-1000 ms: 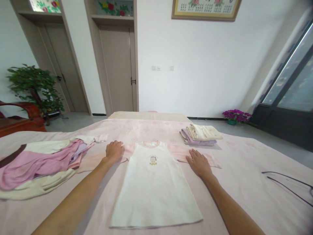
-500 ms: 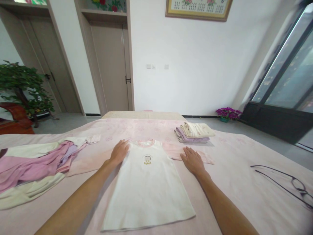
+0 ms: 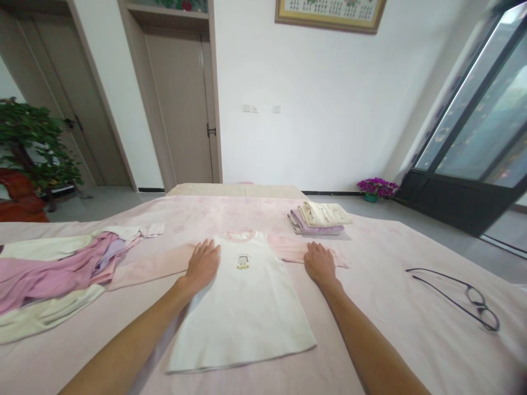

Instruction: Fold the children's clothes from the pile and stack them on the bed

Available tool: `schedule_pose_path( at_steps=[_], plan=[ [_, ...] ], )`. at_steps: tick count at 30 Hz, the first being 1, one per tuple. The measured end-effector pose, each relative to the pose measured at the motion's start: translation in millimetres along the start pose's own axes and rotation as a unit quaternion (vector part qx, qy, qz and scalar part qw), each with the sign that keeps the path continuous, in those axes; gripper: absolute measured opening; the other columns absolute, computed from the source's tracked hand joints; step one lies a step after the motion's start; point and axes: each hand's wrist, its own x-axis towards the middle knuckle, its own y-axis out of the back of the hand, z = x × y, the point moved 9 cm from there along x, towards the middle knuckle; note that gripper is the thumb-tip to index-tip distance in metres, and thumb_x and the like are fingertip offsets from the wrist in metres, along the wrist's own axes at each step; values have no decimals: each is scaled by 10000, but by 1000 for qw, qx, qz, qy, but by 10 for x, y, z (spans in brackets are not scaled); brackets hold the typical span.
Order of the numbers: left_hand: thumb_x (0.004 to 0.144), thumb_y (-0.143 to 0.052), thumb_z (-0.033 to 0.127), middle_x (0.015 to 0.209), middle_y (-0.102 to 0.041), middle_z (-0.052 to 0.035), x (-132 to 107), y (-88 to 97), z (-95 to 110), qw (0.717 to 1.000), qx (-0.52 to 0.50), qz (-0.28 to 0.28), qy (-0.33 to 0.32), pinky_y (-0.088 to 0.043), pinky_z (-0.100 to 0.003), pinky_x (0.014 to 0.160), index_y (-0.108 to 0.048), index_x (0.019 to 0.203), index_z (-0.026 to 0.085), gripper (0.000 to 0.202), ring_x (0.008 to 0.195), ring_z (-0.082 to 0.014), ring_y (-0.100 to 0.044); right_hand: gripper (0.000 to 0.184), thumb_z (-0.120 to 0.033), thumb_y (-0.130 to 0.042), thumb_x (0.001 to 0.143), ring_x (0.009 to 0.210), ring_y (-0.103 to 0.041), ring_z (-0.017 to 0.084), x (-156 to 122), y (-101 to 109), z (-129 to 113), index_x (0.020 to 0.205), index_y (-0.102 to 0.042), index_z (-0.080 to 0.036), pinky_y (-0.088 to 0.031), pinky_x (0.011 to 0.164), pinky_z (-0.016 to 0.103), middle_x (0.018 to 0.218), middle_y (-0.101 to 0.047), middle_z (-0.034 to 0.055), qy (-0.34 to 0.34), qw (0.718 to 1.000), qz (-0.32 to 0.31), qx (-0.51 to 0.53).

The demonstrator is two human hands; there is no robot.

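Note:
A child's long-sleeved shirt (image 3: 242,312) with a white body, pale pink sleeves and a small printed picture on the chest lies spread out, neckline away from me. My left hand (image 3: 203,264) rests flat, fingers stretched, over the left shoulder edge where the sleeve joins the body. On the right sleeve (image 3: 288,249) lies my right hand (image 3: 320,264), palm down with its fingers extended, near the cuff. Neither hand grips anything. The left sleeve (image 3: 154,265) reaches out toward a heap of clothes (image 3: 57,274).
A pink patterned bedcover (image 3: 382,307) lies under everything. Beyond the right sleeve stands a stack of folded clothes (image 3: 317,218). Black-framed glasses (image 3: 473,302) lie at the right. Farther off are purple flowers (image 3: 377,187), a door (image 3: 179,109) and a leafy plant (image 3: 37,142).
My left hand has shifted right, farther onto the shirt's body. My right hand has slid slightly toward the cuff. The whole view has turned a little to the right.

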Motion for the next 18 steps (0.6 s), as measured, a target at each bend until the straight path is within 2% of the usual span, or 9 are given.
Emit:
schedule_pose_path(
  at_steps=[3,6,9,13,16,18],
  plan=[
    [985,-328,394,1503,-426,-120,-230,24,311,998,-52,-6,-44,-226,-446,1169,-481,1390,178,484,1424,-274,-313,460,-263,-288,968,1358,-356,271,-23,56,-43,1361,-487,-128,-200,1120,456,1457,-462,135,13,1000,26,-4],
    [979,-308,505,1535,-369,-145,-475,-21,490,995,-73,-35,-58,-235,-470,1161,-425,1442,168,585,1439,-305,-283,469,-283,-258,987,1363,-352,265,-49,104,-87,1366,-483,-125,-173,1132,454,1447,-473,138,27,999,41,-4],
    [965,-313,560,1568,-311,-124,-636,-35,545,994,-71,-47,-61,-212,-491,1161,-375,1479,212,624,1457,-314,-235,469,-258,-252,987,1371,-345,257,-64,118,-109,1372,-484,-125,-144,1143,462,1448,-476,138,39,999,27,-8],
    [971,-303,553,1578,-288,-113,-686,3,544,995,-73,-47,-57,-201,-501,1162,-365,1487,225,615,1465,-305,-216,465,-169,-318,940,1392,-320,257,-69,211,-211,1364,-508,-141,-97,1157,475,1459,-473,116,50,999,-5,-18],
    [971,-309,541,1577,-286,-122,-683,26,556,995,-69,-49,-56,-185,-508,1167,-366,1489,216,614,1465,-301,-219,491,-144,-332,921,1412,-290,253,-132,414,-519,1386,-491,-151,-101,1164,463,1476,-457,96,56,998,-1,19],
    [969,-314,538,1574,-294,-119,-684,35,563,995,-64,-48,-54,-181,-510,1168,-375,1485,218,610,1464,-300,-222,500,-189,-316,945,1420,-280,247,-263,529,-898,1428,-441,-163,-127,1164,454,1497,-432,82,90,993,-7,71]
  ],
)
